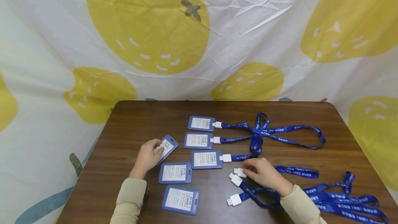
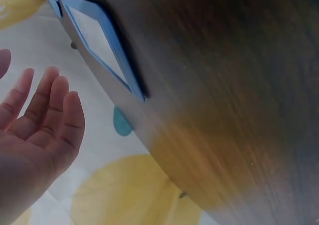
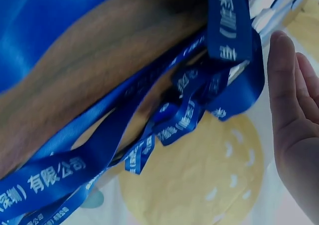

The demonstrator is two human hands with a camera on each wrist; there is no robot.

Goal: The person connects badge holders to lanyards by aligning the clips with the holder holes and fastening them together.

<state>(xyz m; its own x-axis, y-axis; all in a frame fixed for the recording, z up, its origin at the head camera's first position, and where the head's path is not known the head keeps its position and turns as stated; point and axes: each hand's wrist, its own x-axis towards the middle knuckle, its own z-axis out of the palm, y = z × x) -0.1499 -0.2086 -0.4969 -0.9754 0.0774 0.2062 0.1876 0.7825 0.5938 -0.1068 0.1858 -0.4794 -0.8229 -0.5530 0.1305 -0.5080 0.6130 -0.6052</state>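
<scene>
Your left hand [image 1: 147, 156]: grip released, over 1 angled card holder [image 1: 168, 144]. Your right hand [image 1: 265, 175]: beside 1 white clip [image 1: 239, 172]; cannot tell whether pinched.

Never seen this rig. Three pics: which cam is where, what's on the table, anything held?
No robot here: these are a person's bare hands, left hand and right hand. The wide picture is from a camera worn on the head, looking forward and down; the two close-ups are from one camera on each wrist.

On the wooden table lie three card holders clipped to blue lanyards, two unclipped holders, and loose lanyards ending in white clips.

The left hand's fingers look loose, at an angled holder; the right hand's are at one of those clips. Whether that clip is pinched isn't clear.
</scene>
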